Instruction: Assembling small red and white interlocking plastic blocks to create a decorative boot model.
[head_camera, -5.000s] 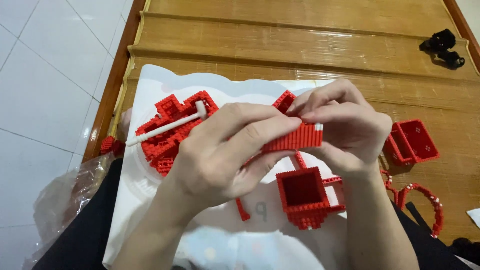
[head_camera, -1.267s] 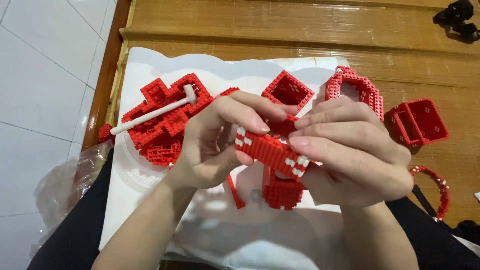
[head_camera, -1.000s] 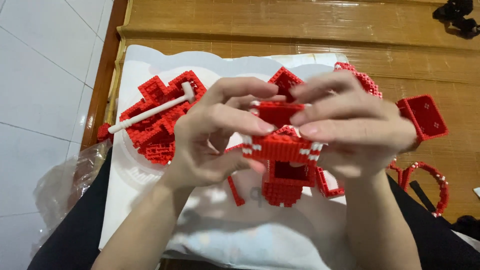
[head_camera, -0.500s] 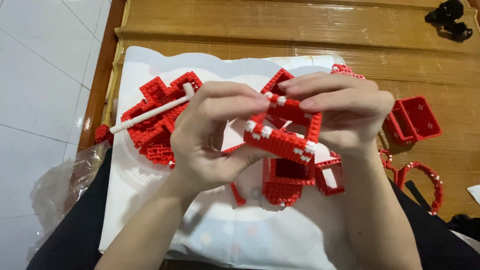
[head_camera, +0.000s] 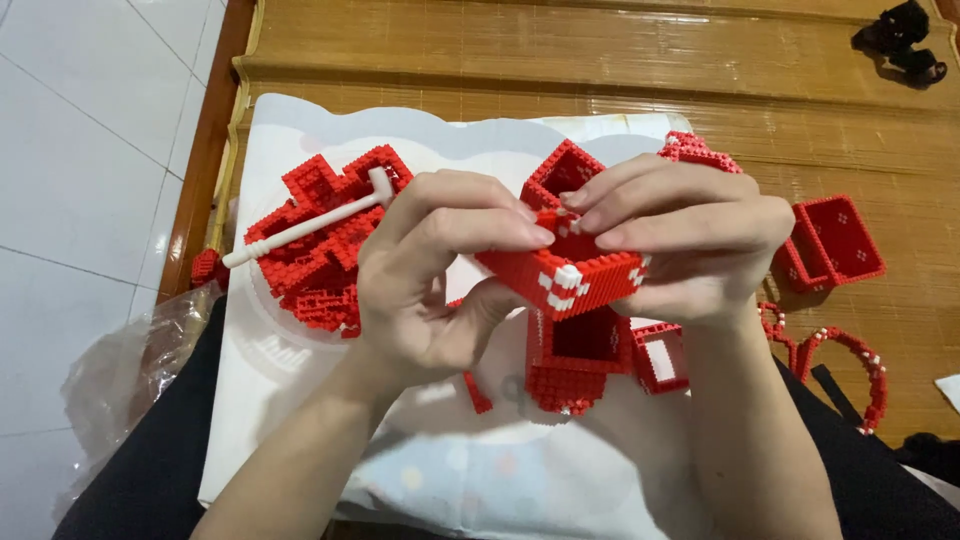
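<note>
Both hands hold a red brick-built block with white studs above a white sheet. My left hand grips its left end, thumb underneath and fingers over the top. My right hand grips its right end with fingers laid across the top. Directly below lies an open red brick box with a small red-and-white part beside it. Another hollow red square piece sits behind the hands.
A heap of red brick pieces with a white hammer-shaped tool lies at left. A red open box and red curved arches rest on the bamboo mat at right. A clear plastic bag lies at the left edge.
Over the last seconds the hands lifted and turned the red block from upright to nearly level, and brought it slightly lower. The pieces on the sheet stayed put.
</note>
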